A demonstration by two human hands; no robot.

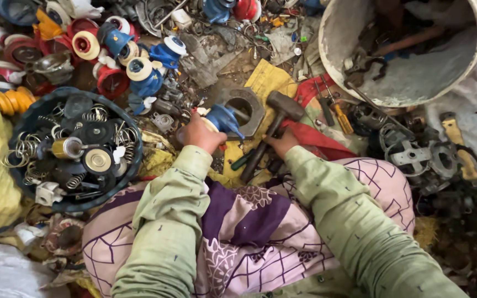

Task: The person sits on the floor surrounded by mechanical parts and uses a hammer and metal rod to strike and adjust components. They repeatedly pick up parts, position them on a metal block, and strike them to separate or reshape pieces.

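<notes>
Head view: cluttered scrap floor, me seated at a heavy metal ring (248,105).
My left hand (199,134) grips a blue part (223,120) against the ring; my right hand (282,142) clenches a hammer (274,124) just beside it.

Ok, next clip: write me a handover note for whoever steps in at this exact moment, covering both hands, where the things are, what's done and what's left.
Left hand: closed on a blue capped part, held against the metal block with a round hole.
Right hand: grip closed on the handle of the hammer, whose head rests by the block.
Nearby: dark round tub at left holding springs and discs; pile of red and blue parts ahead; grey bucket with tools at upper right.
Done: the tub holds loose springs and discs.
Left: the blue part looks whole; many like it remain in the pile.
</notes>
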